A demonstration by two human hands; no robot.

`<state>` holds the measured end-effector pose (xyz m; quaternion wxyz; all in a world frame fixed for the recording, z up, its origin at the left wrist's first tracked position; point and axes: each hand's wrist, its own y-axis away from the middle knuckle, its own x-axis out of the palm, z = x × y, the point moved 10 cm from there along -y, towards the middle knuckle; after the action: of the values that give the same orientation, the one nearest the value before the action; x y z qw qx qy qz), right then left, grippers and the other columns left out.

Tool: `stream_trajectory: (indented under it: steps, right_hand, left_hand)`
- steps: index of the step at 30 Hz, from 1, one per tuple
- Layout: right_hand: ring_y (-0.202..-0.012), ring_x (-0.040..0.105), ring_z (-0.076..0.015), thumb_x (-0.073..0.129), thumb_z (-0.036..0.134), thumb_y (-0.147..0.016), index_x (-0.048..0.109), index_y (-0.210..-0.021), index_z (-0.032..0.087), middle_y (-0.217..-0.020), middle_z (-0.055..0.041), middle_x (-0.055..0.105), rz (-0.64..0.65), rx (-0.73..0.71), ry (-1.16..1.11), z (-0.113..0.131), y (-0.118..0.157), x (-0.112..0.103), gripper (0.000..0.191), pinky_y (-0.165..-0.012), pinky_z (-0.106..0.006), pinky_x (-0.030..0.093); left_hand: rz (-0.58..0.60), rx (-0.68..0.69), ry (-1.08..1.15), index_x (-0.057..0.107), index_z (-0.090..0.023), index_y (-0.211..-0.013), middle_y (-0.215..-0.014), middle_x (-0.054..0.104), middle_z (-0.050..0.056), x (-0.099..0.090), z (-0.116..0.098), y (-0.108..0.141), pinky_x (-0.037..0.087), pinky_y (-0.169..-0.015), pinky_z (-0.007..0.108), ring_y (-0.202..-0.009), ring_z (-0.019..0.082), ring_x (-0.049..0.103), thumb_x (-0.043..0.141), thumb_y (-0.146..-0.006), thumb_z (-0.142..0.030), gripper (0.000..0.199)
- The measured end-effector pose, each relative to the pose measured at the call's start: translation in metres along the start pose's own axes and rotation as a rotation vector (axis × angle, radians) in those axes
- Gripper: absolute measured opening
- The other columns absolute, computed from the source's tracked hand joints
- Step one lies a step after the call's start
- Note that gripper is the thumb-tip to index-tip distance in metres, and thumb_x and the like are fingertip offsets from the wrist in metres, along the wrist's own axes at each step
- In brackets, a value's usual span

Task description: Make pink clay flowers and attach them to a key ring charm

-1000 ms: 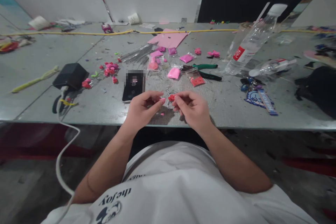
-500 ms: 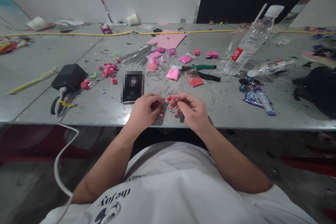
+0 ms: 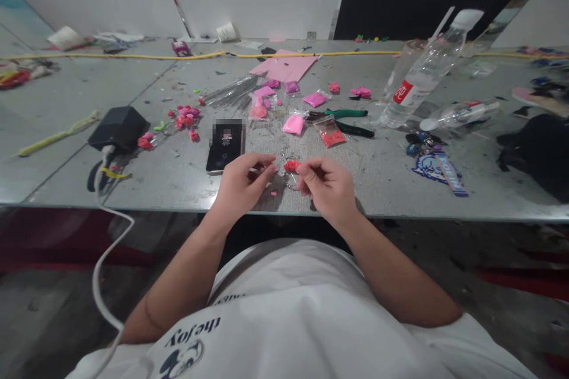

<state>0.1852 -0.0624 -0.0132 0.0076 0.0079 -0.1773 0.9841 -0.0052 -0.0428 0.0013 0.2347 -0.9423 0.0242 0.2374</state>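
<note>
Between my hands is a small red clay piece (image 3: 291, 166), its right end pinched by the thumb and fingers of my right hand (image 3: 331, 185). Just left of it, my left hand (image 3: 244, 182) has its thumb and fingers drawn together; whatever lies between them is too small to make out. Thin wire loops (image 3: 290, 180) lie under the red piece. A tiny pink scrap (image 3: 274, 193) rests near the table's front edge. Beyond my hands are a bag of bright pink clay (image 3: 294, 125) and a bag of red clay (image 3: 332, 137).
A phone (image 3: 225, 147) lies beyond my left hand. Green-handled pliers (image 3: 349, 113), a leaning bottle (image 3: 415, 83) and keychains (image 3: 438, 170) are to the right. On the left are pink clay flowers (image 3: 184, 116) and a black charger (image 3: 118, 129) with a white cable.
My hands have moved slightly apart. My right fingers have shifted off the red piece to its right end, so more of it shows.
</note>
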Motion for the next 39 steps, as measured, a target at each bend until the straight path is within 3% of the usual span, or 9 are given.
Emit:
stream_trajectory:
  steps: [3,7,11,14,20,28,33,39]
  right_hand:
    - [-0.063,0.073,-0.0141,0.075,0.052,-0.098,0.075,-0.097,0.023,-0.078,-0.0016,0.080,0.019,-0.019,-0.025,-0.001,-0.001,0.003,0.029,-0.053,-0.026,0.058]
    - [-0.082,0.082,-0.0199,0.079,0.044,-0.096,0.078,-0.107,0.023,-0.098,-0.0061,0.085,0.068,-0.012,-0.108,-0.002,0.000,0.011,0.024,-0.058,-0.028,0.064]
    - [-0.070,0.079,-0.0171,0.085,0.040,-0.092,0.077,-0.095,0.024,-0.086,-0.0024,0.082,0.071,-0.020,-0.099,0.001,0.003,0.009,0.019,-0.054,-0.027,0.061]
    - [-0.060,0.071,-0.0120,0.082,0.040,-0.096,0.074,-0.092,0.024,-0.077,0.0015,0.076,0.117,-0.098,-0.058,0.008,0.006,0.010,0.018,-0.055,-0.026,0.058]
    - [-0.065,0.070,-0.0109,0.063,0.036,-0.110,0.072,-0.112,0.024,-0.082,0.0016,0.077,0.170,-0.267,-0.009,0.022,0.011,0.017,0.015,-0.064,-0.026,0.060]
    - [-0.078,0.072,-0.0132,0.078,0.029,-0.100,0.073,-0.103,0.024,-0.097,-0.0015,0.077,0.132,-0.330,0.012,0.025,0.011,0.015,0.008,-0.074,-0.030,0.061]
    - [-0.090,0.077,-0.0173,0.077,0.024,-0.099,0.078,-0.110,0.027,-0.102,-0.0030,0.081,0.113,-0.353,-0.064,0.030,0.011,0.010,0.012,-0.083,-0.035,0.066]
    - [-0.089,0.077,-0.0162,0.077,0.025,-0.100,0.081,-0.112,0.029,-0.103,-0.0024,0.082,0.104,-0.376,0.035,0.032,0.012,0.008,0.013,-0.077,-0.031,0.064]
  left_hand:
    - [-0.041,-0.080,0.158,0.083,-0.019,-0.104,-0.088,0.080,0.005,-0.005,0.002,0.003,0.052,-0.061,0.024,-0.070,0.014,0.067,0.077,-0.095,-0.037,0.021]
    - [-0.029,-0.179,0.410,0.083,-0.019,-0.092,-0.073,0.073,0.002,0.003,0.003,0.007,0.048,-0.051,0.023,-0.056,0.010,0.058,0.083,-0.090,-0.038,0.019]
    - [0.015,-0.209,0.556,0.079,-0.019,-0.083,-0.065,0.067,0.000,0.017,0.002,0.009,0.045,-0.048,0.023,-0.050,0.008,0.052,0.083,-0.089,-0.036,0.019]
    - [0.058,-0.183,0.571,0.077,-0.018,-0.079,-0.062,0.066,-0.001,0.024,-0.002,0.010,0.044,-0.048,0.022,-0.048,0.007,0.049,0.084,-0.088,-0.033,0.019]
    - [0.100,-0.101,0.551,0.077,-0.017,-0.078,-0.063,0.069,0.000,0.022,-0.017,0.012,0.046,-0.053,0.022,-0.054,0.009,0.055,0.081,-0.090,-0.031,0.020]
    - [0.112,-0.093,0.517,0.078,-0.017,-0.080,-0.067,0.070,0.001,0.023,-0.014,0.013,0.042,-0.051,0.022,-0.055,0.009,0.055,0.084,-0.090,-0.033,0.020]
    - [0.108,-0.093,0.553,0.078,-0.017,-0.081,-0.066,0.069,0.000,0.024,-0.010,0.013,0.041,-0.051,0.022,-0.053,0.007,0.052,0.083,-0.091,-0.032,0.019]
    - [0.117,-0.050,0.555,0.077,-0.017,-0.080,-0.063,0.064,-0.002,0.023,-0.016,0.012,0.041,-0.052,0.022,-0.053,0.007,0.049,0.082,-0.093,-0.030,0.019]
